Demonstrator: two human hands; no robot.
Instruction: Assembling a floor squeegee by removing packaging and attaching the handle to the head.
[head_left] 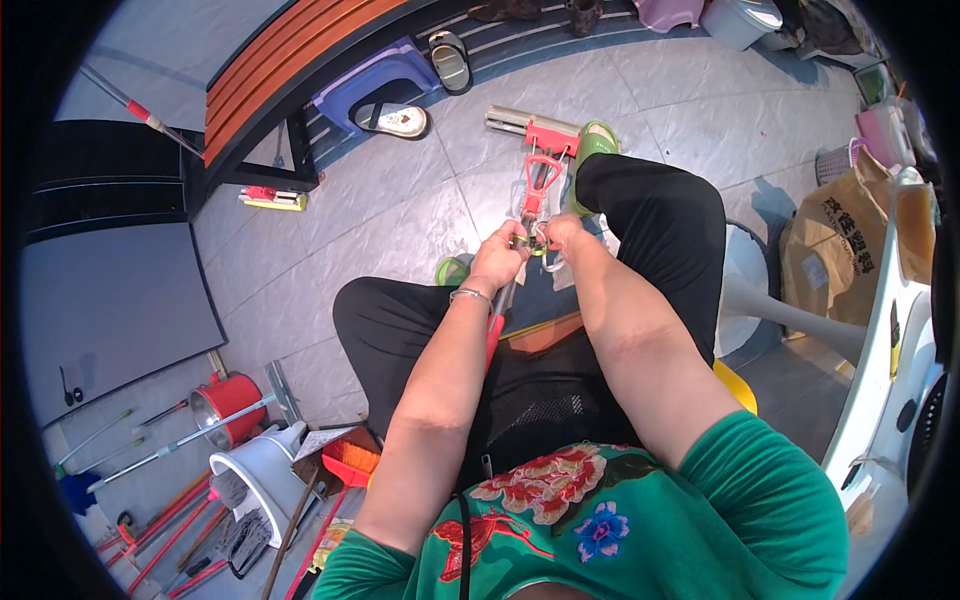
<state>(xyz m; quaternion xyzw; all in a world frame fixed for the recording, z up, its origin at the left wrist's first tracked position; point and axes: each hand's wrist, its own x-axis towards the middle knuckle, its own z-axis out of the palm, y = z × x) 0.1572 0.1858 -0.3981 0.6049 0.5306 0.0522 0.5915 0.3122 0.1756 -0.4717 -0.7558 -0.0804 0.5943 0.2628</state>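
A squeeze mop lies between my knees, its grey and red head [551, 135] on the floor away from me. Its red and grey pole [496, 335] runs back toward my lap. My left hand [496, 256] is closed around the pole just below the red pull lever [538, 185]. Against the same spot, my right hand [566, 235] has its fingers pressed together beside a small yellow-green part [537, 247] and a whitish loop [552, 264]. What those right fingers pinch is hidden. The mop head lies beside my green slipper [596, 142].
To the left lie a red bucket [238, 408], a white bucket [262, 478] and several mop poles. Another squeeze mop [272, 198] rests by a wooden-slat bench [290, 70]. A purple stool [375, 85] stands beyond. At right are a brown paper bag [838, 255] and a white table edge [890, 340].
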